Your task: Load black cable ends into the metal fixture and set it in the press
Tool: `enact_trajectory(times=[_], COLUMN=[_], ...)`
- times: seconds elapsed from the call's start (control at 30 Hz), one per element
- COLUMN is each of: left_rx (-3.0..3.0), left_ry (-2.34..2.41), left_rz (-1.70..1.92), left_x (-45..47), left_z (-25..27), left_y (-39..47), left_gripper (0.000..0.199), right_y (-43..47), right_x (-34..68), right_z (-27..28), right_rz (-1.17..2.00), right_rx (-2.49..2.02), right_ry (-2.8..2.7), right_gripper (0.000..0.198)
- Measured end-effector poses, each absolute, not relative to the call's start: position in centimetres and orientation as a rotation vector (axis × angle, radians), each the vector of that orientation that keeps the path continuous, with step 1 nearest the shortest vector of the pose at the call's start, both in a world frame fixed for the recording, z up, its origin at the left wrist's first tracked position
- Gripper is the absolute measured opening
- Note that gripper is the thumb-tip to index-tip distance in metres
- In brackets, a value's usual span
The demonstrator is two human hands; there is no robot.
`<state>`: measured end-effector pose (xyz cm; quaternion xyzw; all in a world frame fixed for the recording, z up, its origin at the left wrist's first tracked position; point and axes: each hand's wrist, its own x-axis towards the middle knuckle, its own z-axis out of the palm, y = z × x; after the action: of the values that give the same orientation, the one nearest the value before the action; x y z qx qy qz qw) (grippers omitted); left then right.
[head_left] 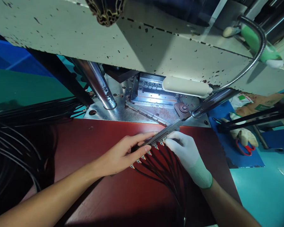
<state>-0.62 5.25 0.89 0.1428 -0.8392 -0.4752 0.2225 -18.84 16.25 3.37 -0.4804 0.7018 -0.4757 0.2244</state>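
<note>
My bare left hand (126,153) is closed around a dark slotted metal bar (167,131), thumb along the near side and fingers behind. The bar is held at a slant above the red work surface, its far end near the press bed. Several small metal connectors (139,161) sit in a row along its near edge, with black cables (164,176) hanging from them. In a white glove, my right hand (186,151) pinches a cable connector (164,139) at the bar's upper part; its fingertips partly hide it.
Behind is a steel press bed (101,114) with a mould block (156,98), a second slotted bar (148,114) and two guide posts. A white lamp (186,86) hangs low over the mould. Black cable bundles (11,145) lie left; red-handled scissors (247,148) lie right.
</note>
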Motion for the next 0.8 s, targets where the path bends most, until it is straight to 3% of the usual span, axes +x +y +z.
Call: enact_trajectory(times=[0.8], left_rx=[0.347], left_ry=[-2.299], left_rz=[-1.301], left_x=[-0.86], left_z=[0.65], left_y=[5.13], left_gripper=[0.049], right_y=[16.19], right_x=[-18.90], right_z=[3.47], right_rz=[-1.336], right_rx=[-1.328], right_ry=[1.828], right_gripper=[0.016])
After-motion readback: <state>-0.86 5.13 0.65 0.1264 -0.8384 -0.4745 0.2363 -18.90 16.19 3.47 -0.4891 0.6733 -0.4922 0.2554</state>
